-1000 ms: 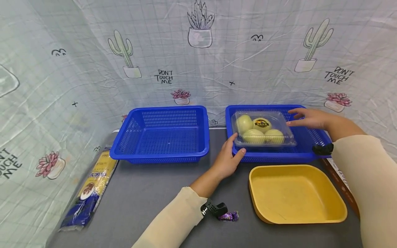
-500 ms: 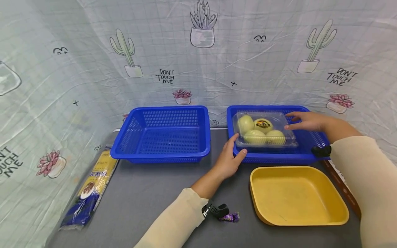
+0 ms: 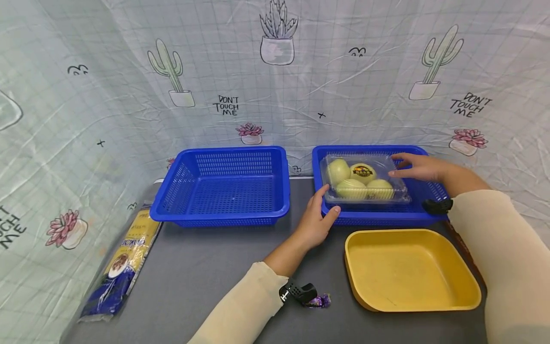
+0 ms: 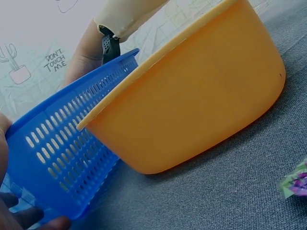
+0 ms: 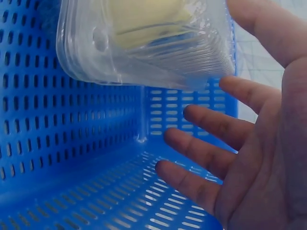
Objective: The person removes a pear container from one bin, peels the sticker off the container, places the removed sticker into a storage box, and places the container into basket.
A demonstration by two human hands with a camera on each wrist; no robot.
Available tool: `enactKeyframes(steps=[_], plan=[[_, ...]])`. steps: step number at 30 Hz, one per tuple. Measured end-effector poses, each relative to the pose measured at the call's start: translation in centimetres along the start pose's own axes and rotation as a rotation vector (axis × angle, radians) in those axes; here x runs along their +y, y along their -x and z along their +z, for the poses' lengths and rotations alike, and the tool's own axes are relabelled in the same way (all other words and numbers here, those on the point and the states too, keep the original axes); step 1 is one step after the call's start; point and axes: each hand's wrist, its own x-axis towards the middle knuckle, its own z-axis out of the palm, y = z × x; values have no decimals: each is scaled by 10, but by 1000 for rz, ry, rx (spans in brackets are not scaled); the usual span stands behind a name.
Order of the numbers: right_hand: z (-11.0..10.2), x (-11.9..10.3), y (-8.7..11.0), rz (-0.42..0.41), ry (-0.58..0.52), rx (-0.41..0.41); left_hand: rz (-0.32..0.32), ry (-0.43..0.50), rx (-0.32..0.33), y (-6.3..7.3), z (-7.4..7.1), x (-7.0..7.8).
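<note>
A clear plastic clamshell box (image 3: 365, 179) of round pale-green fruit, with a dark label on top, is in the right blue basket (image 3: 382, 219), toward its left end. My right hand (image 3: 423, 168) reaches over the basket with fingers spread. In the right wrist view, straight fingers (image 5: 206, 132) point at the box's ribbed end, the uppermost ones close to it. My left hand (image 3: 313, 222) is at the basket's front left corner, index finger and thumb spread along the rim. The left wrist view shows only parts of its fingers (image 4: 29, 216) by the basket's slotted wall.
Another blue basket (image 3: 236, 217) stands to the left. A yellow tub (image 3: 408, 272) sits right before the right basket. A yellow and blue packet (image 3: 124, 263) lies at far left, and a small purple wrapped sweet (image 3: 318, 301) beside my left wrist. A patterned curtain (image 3: 322, 86) hangs behind.
My right hand has moved left, bringing its fingertips over the right end of the fruit box. The left hand, the box and both baskets have stayed in place.
</note>
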Motion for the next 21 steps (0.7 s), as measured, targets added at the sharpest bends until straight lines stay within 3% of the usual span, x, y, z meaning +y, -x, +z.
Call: enactKeyframes(steps=[15, 21], plan=[[10, 8, -17, 41, -94, -57, -29, -10, -19, 1, 1, -4], [17, 16, -21, 46, -201, -61, -20, -10, -16, 0, 1, -3]])
